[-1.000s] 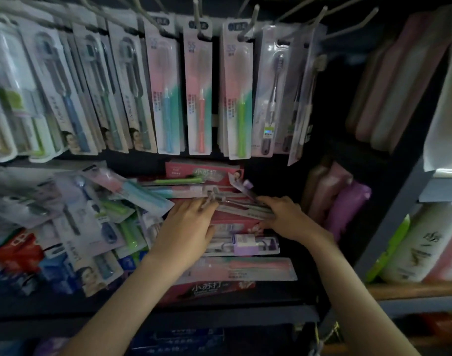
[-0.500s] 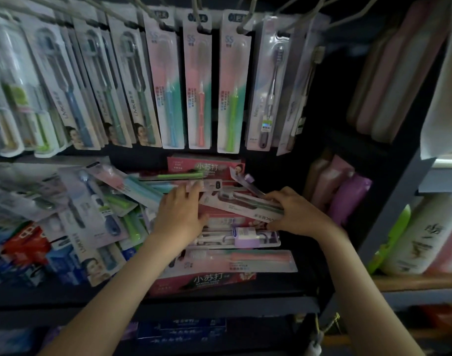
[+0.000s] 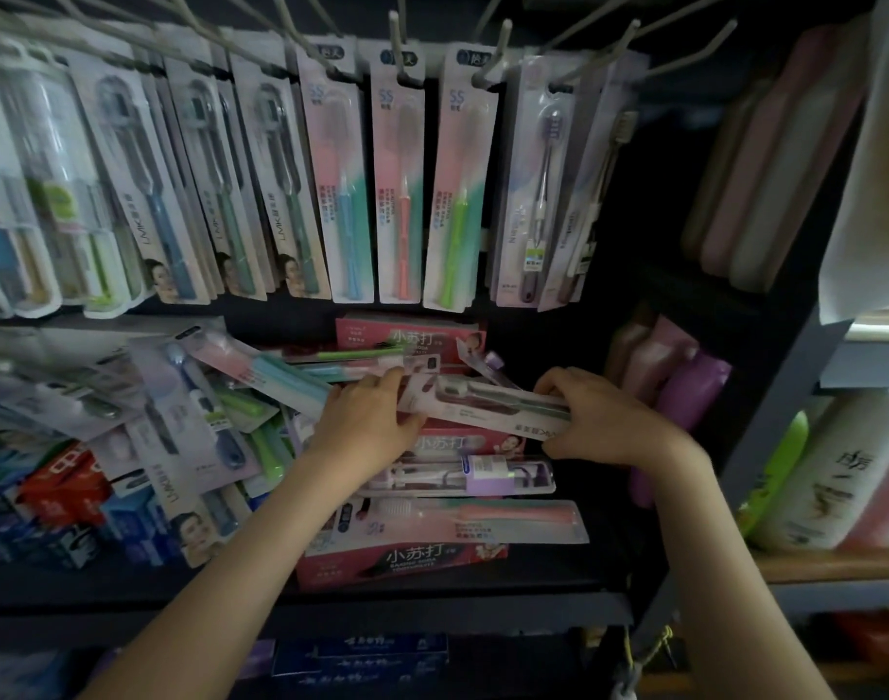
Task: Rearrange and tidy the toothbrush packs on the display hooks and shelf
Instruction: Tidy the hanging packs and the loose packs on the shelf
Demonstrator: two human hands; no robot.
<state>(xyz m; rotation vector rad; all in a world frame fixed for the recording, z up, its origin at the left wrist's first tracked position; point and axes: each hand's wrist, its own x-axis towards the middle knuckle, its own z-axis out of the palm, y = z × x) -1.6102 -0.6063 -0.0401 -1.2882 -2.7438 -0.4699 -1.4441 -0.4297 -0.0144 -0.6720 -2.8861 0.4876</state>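
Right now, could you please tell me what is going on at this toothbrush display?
A person is tidying the display. The left-hand grip and the right-hand grip each hold one end of a pale flat plastic toothbrush pack, level over the red toothpaste boxes and other packs stacked on the dark shelf. To its left, loose packs lie in a jumbled heap. Above, hanging packs fill the wire hooks.

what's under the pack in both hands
A pink box shows under the pack, partly hidden by it; whatever lies beneath the box is covered.
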